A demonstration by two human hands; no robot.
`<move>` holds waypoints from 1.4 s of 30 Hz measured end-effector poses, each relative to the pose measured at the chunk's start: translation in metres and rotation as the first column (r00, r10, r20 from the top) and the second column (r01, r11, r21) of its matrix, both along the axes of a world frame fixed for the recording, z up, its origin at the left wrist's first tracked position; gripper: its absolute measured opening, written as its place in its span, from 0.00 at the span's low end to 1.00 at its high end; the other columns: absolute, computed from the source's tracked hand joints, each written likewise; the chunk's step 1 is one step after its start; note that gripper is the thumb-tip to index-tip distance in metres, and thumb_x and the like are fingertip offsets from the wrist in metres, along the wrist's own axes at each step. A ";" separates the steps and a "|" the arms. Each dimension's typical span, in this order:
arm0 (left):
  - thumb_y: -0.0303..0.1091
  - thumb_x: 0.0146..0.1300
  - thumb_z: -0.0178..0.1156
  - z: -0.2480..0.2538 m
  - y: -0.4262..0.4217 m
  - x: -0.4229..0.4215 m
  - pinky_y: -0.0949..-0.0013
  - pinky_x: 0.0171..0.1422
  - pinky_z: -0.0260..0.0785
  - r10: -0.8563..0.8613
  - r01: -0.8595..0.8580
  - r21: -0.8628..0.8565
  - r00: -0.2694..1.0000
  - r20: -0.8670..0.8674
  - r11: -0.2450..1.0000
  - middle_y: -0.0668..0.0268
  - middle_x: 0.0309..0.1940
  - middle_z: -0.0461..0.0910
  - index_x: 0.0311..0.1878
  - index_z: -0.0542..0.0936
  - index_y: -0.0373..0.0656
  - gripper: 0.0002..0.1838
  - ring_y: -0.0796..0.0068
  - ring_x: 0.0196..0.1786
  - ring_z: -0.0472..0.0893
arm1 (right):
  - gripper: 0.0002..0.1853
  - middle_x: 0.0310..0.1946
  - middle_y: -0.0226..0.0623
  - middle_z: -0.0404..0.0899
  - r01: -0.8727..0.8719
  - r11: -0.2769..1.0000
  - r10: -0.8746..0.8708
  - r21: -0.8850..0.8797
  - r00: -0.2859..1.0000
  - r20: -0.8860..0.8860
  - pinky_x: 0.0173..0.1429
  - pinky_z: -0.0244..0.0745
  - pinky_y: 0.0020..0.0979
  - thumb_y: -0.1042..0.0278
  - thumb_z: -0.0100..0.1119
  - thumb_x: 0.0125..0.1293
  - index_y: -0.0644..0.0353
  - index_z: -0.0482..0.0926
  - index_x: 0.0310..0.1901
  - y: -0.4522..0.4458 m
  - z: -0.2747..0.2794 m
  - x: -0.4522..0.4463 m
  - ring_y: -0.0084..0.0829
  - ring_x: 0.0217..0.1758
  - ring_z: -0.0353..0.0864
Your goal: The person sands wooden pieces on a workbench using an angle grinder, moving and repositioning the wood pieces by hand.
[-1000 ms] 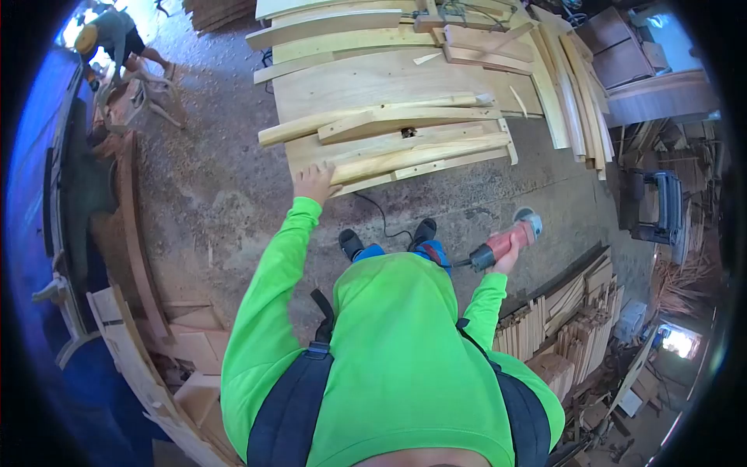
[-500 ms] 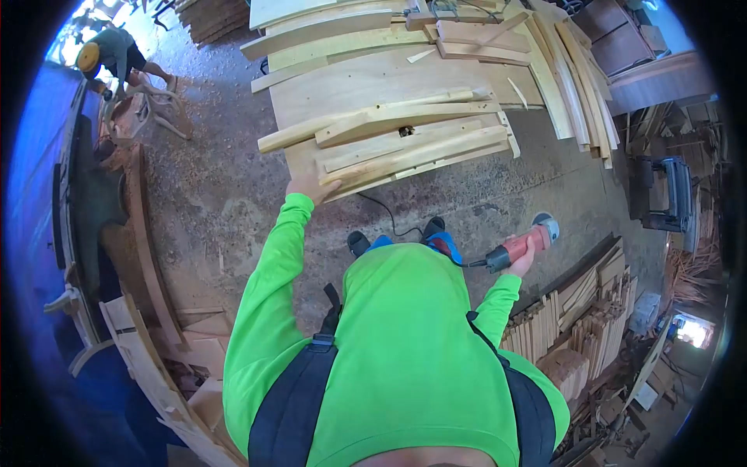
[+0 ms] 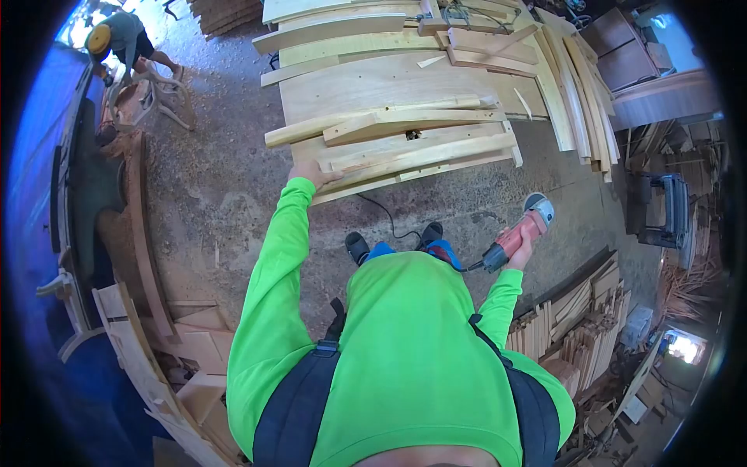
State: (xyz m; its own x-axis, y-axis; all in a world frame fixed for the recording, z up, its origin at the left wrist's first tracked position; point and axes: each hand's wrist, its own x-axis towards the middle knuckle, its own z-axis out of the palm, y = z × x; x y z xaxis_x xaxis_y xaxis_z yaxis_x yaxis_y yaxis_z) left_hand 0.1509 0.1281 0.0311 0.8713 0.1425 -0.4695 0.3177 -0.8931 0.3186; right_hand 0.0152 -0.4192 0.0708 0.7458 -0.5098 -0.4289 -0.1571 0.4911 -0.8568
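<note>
My left hand (image 3: 313, 173) is closed on the left end of a pale wooden rail (image 3: 436, 156) at the near edge of the workbench. Its fingertips are partly hidden against the wood. Off to the right, my right hand (image 3: 521, 252) grips a red and black angle grinder (image 3: 515, 240) by its body. The grinder's disc end (image 3: 538, 205) points up and away, clear of the wood, and a cord runs from its back end. Beside the rail lie a slightly curved wooden piece (image 3: 412, 123) and a longer rounded strip (image 3: 303, 132).
More boards (image 3: 342, 35) cover the far bench, with long planks (image 3: 580, 93) at its right. A co-worker (image 3: 128, 43) bends over a wooden chair frame (image 3: 167, 97) at far left. Stacked wood pieces (image 3: 580, 311) stand at right. A black cord (image 3: 385, 206) crosses the floor.
My right hand has turned the angle grinder so its disc end points more upward. My left hand stays at the rail's end. The whole view has shifted slightly.
</note>
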 end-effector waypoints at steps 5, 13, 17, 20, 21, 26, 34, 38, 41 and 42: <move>0.72 0.49 0.65 -0.053 -0.007 -0.005 0.52 0.49 0.75 -0.064 0.041 0.096 0.965 0.253 0.995 0.55 0.39 0.84 0.38 0.85 0.38 0.38 0.53 0.44 0.83 | 0.32 0.36 0.51 0.80 0.017 0.999 -0.018 -0.042 1.000 -0.003 0.42 0.82 0.41 0.52 0.64 0.62 0.75 0.69 0.53 0.012 0.007 -0.002 0.43 0.35 0.84; 0.65 0.52 0.65 -0.022 -0.017 -0.041 0.53 0.54 0.72 -0.322 0.223 0.260 0.834 0.448 0.940 0.58 0.46 0.78 0.61 0.77 0.46 0.40 0.55 0.49 0.78 | 0.31 0.36 0.52 0.80 0.010 1.000 -0.010 0.011 1.000 -0.024 0.42 0.82 0.42 0.53 0.64 0.62 0.75 0.68 0.53 0.004 -0.005 -0.010 0.44 0.35 0.84; 0.63 0.50 0.68 -0.036 -0.019 -0.049 0.55 0.56 0.69 -0.317 0.166 0.299 0.750 0.581 0.940 0.59 0.45 0.78 0.60 0.77 0.46 0.39 0.57 0.49 0.77 | 0.31 0.36 0.52 0.80 0.011 0.996 -0.017 -0.087 0.998 -0.065 0.42 0.82 0.42 0.53 0.65 0.62 0.76 0.69 0.52 0.012 0.017 -0.012 0.44 0.35 0.84; 0.61 0.48 0.71 -0.046 -0.026 -0.054 0.56 0.57 0.68 -0.275 0.127 0.267 0.714 0.644 0.955 0.59 0.45 0.77 0.58 0.77 0.44 0.39 0.58 0.50 0.76 | 0.33 0.37 0.50 0.80 0.009 0.992 -0.019 -0.125 0.997 -0.079 0.43 0.83 0.41 0.50 0.66 0.61 0.73 0.69 0.53 0.010 0.024 -0.015 0.42 0.37 0.84; 0.59 0.48 0.72 -0.048 -0.028 -0.054 0.56 0.58 0.67 -0.250 0.112 0.248 0.724 0.643 0.962 0.59 0.45 0.77 0.58 0.78 0.45 0.38 0.58 0.51 0.75 | 0.33 0.37 0.50 0.80 0.010 0.993 -0.020 -0.115 0.997 -0.081 0.43 0.83 0.41 0.50 0.66 0.61 0.73 0.69 0.53 0.005 0.019 -0.016 0.42 0.37 0.84; 0.56 0.47 0.74 -0.047 -0.033 -0.054 0.55 0.61 0.66 -0.202 0.073 0.233 0.780 0.593 0.970 0.59 0.46 0.77 0.57 0.79 0.46 0.36 0.57 0.53 0.74 | 0.30 0.35 0.52 0.81 0.022 0.992 -0.033 -0.126 0.996 -0.083 0.41 0.83 0.42 0.52 0.64 0.62 0.78 0.71 0.49 0.000 0.015 -0.013 0.44 0.35 0.84; 0.54 0.47 0.74 -0.038 -0.044 -0.057 0.53 0.66 0.64 -0.017 -0.048 0.117 0.866 0.500 0.992 0.55 0.55 0.76 0.61 0.78 0.52 0.37 0.55 0.60 0.72 | 0.30 0.36 0.51 0.80 -0.114 0.989 0.107 -0.089 0.991 -0.074 0.42 0.83 0.40 0.53 0.66 0.62 0.73 0.69 0.53 0.019 0.013 0.004 0.43 0.35 0.84; 0.51 0.54 0.71 -0.023 -0.067 -0.069 0.43 0.76 0.54 0.051 -0.198 0.255 0.872 0.487 0.946 0.48 0.68 0.66 0.70 0.70 0.52 0.40 0.46 0.71 0.63 | 0.24 0.31 0.50 0.82 -0.258 0.962 0.255 -0.093 0.966 -0.048 0.37 0.83 0.40 0.57 0.66 0.62 0.74 0.75 0.44 0.052 -0.015 0.028 0.42 0.31 0.84; 0.48 0.59 0.67 0.007 -0.093 -0.094 0.40 0.74 0.54 0.065 -0.288 0.270 0.784 0.617 0.919 0.46 0.70 0.64 0.73 0.63 0.44 0.42 0.42 0.73 0.60 | 0.20 0.31 0.48 0.83 -0.453 0.891 0.451 -0.028 0.890 -0.064 0.35 0.84 0.40 0.60 0.65 0.63 0.72 0.76 0.44 0.112 -0.012 0.045 0.42 0.29 0.85; 0.48 0.61 0.64 0.014 -0.103 -0.107 0.40 0.74 0.54 0.129 -0.280 0.138 0.755 0.643 0.950 0.44 0.70 0.64 0.73 0.63 0.41 0.40 0.41 0.72 0.61 | 0.19 0.31 0.47 0.83 -0.506 0.862 0.507 0.037 0.859 -0.072 0.34 0.84 0.40 0.61 0.65 0.63 0.71 0.76 0.45 0.133 -0.015 0.051 0.41 0.29 0.85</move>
State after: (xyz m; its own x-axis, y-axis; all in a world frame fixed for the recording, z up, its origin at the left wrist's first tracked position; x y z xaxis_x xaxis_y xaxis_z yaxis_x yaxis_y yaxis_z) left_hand 0.0435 0.0251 0.0450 0.8965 0.3811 0.2260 0.3010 -0.8981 0.3206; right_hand 0.0658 -0.2862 0.0559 0.8636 -0.0630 -0.5002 -0.4527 0.3397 -0.8244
